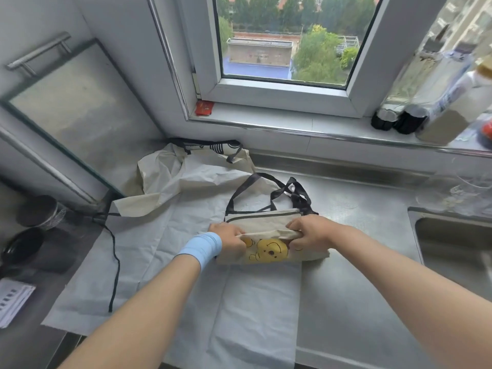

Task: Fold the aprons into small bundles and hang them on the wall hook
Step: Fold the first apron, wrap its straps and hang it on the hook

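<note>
Head-camera view down onto a steel kitchen counter (354, 262) under a window. Near the middle of the counter, on a pale creased sheet (186, 262), lies a cream apron (269, 251) already folded into a narrow band, with a yellow cartoon bear printed on its near face. The left hand (229, 237), with a blue band at the wrist, has its fingers curled round the band's left end. The right hand (310, 231) pinches the fold at its right end. Dark straps (290, 193) loop loosely from the far side.

The cloth looks light, soft and limp, so it likely slumps unless held at both ends of a fold. The straps seem the natural place to hang it from. No hook is in view.

A second apron (170, 179), cream with dark trim, lies crumpled towards the counter's far left corner. A sink (452, 246) sits at the right edge.

No brand or lettering can be read. A small red packet (204, 107) on the window sill is too blurred to make out.
</note>
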`<state>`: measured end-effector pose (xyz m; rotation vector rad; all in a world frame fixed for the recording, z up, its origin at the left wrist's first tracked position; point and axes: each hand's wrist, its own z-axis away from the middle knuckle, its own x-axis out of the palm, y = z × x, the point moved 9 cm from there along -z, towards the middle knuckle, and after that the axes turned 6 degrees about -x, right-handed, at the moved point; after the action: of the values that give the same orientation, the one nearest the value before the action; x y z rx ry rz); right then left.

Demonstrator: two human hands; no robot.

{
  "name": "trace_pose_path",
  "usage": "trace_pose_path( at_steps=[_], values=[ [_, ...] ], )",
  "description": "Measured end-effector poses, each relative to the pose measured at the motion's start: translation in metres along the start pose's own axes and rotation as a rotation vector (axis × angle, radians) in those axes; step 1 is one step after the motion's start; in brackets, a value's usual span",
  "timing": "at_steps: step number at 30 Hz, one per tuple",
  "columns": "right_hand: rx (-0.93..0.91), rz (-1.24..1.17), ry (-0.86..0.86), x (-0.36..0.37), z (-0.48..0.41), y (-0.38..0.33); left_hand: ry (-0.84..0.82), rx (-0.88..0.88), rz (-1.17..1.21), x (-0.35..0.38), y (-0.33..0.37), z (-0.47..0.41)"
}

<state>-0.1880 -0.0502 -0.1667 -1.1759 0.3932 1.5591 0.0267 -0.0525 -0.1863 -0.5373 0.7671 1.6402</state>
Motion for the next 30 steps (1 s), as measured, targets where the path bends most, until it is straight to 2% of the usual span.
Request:
trace_pose_path(
  at_steps=[5,11,14,16,19,22,24,26,28,30],
  values=[
    [0.047,-0.007,0.026,-0.006,-0.028,0.018,0.034,-0.008,0.098,-0.033,-0.001,-0.022],
    [0.088,0.153,0.221,-0.025,-0.050,0.031,0.191,-0.035,0.199,-0.048,-0.003,-0.049],
    [0.099,0.184,0.224,-0.026,-0.061,0.032,0.507,0.052,-0.177,-0.056,0.031,-0.040],
    [0.140,0.176,0.197,-0.022,-0.065,0.034,0.603,0.211,-0.281,-0.042,0.067,-0.027],
    [0.157,0.303,0.337,-0.027,-0.061,0.021,0.539,0.378,-0.313,-0.003,0.098,-0.028],
    [0.100,0.483,0.592,-0.028,-0.051,-0.006,0.449,0.346,-0.302,0.017,0.096,-0.036],
    [-0.028,0.425,0.684,-0.016,-0.050,-0.020,0.417,0.317,-0.268,0.023,0.091,-0.039],
    [-0.094,0.313,0.609,0.010,-0.056,-0.017,0.431,0.284,-0.304,0.029,0.083,-0.044],
    [-0.033,0.209,0.449,0.032,-0.059,0.001,0.421,0.240,-0.322,0.032,0.071,-0.048],
    [0.004,0.159,0.368,0.042,-0.056,0.015,0.429,0.199,-0.323,0.034,0.058,-0.050]
  ],
)
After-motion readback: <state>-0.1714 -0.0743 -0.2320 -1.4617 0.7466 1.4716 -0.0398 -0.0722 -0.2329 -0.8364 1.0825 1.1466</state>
